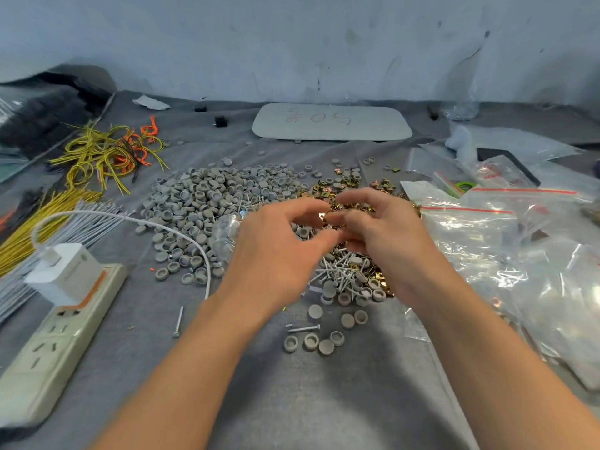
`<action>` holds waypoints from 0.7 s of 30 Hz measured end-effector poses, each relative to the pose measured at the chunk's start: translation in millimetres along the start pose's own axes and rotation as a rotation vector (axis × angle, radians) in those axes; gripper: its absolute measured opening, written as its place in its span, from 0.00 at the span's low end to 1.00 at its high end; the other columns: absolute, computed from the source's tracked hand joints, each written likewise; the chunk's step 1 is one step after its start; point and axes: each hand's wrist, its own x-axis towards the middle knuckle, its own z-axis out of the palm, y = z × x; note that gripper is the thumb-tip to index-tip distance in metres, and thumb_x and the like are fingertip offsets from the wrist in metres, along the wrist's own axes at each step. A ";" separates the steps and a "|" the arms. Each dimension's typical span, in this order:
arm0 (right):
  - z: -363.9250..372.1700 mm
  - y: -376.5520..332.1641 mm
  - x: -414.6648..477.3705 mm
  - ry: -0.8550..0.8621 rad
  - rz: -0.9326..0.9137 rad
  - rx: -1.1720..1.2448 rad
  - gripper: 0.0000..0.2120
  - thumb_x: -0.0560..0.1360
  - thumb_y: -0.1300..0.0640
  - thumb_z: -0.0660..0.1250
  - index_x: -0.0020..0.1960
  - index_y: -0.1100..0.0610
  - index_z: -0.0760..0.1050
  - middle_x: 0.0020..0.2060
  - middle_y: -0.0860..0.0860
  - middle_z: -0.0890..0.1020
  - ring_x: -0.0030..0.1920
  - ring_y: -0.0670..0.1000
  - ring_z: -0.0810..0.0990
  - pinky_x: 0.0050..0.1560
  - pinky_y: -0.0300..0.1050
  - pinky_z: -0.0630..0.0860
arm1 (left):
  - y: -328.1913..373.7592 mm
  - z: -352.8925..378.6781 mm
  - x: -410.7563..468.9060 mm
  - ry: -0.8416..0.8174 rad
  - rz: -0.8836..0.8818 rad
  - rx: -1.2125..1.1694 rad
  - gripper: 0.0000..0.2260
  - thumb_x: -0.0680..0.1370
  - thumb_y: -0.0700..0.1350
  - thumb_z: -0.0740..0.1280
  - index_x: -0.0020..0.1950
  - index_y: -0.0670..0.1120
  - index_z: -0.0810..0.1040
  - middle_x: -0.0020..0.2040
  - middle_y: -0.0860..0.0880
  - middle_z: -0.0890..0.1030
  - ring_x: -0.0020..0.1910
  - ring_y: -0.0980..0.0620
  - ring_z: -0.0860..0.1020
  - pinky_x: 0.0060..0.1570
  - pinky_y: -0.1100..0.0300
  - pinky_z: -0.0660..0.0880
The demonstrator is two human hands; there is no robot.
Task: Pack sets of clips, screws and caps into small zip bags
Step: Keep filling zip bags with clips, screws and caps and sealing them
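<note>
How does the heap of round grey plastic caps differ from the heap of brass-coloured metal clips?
The round grey plastic caps are matte and round; the brass-coloured metal clips are shiny and squarish. The cap heap is far bigger and lies left; the clip heap is smaller, to its right. Both lie loose on the grey cloth.

Grey caps point(207, 196), brass-gold clips point(324, 190), silver screws point(337, 267), yellow and orange wires point(107, 151), grey cloth point(292, 401), red-striped clear bags point(487, 222).

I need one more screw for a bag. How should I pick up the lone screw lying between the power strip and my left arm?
Pinch the screw across the middle of its shaft, coming straight down from above. It lies flat on the cloth with both long sides free. The left hand is nearer.
</note>
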 end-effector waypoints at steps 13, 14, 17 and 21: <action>-10.5 10.7 9.1 0.179 -0.056 -0.653 0.09 0.78 0.59 0.69 0.43 0.47 0.81 0.39 0.48 0.86 0.30 0.44 0.81 0.32 0.37 0.74 | -33.8 -30.1 13.7 -0.484 0.023 0.751 0.58 0.64 0.60 0.81 0.83 0.61 0.47 0.84 0.56 0.53 0.83 0.53 0.48 0.81 0.48 0.40; -13.3 11.4 14.3 0.184 -0.047 -0.680 0.09 0.78 0.60 0.68 0.44 0.47 0.82 0.43 0.50 0.86 0.34 0.46 0.81 0.36 0.38 0.75 | -36.3 -27.1 14.1 -0.423 0.043 0.762 0.56 0.66 0.56 0.81 0.83 0.60 0.48 0.83 0.55 0.57 0.83 0.53 0.50 0.80 0.50 0.38; -20.7 12.6 31.0 0.191 -0.028 -0.718 0.14 0.80 0.62 0.66 0.46 0.45 0.84 0.50 0.54 0.87 0.38 0.51 0.80 0.46 0.43 0.78 | -38.1 -16.8 17.2 -0.342 0.075 0.799 0.53 0.67 0.50 0.80 0.83 0.58 0.51 0.81 0.53 0.64 0.81 0.52 0.58 0.78 0.52 0.38; -16.2 22.7 39.4 0.082 -0.029 -0.776 0.17 0.81 0.63 0.66 0.45 0.43 0.84 0.58 0.50 0.85 0.36 0.43 0.76 0.39 0.34 0.72 | -36.8 -9.9 17.5 -0.451 0.048 0.822 0.55 0.65 0.64 0.78 0.84 0.56 0.50 0.82 0.53 0.60 0.82 0.50 0.55 0.78 0.50 0.37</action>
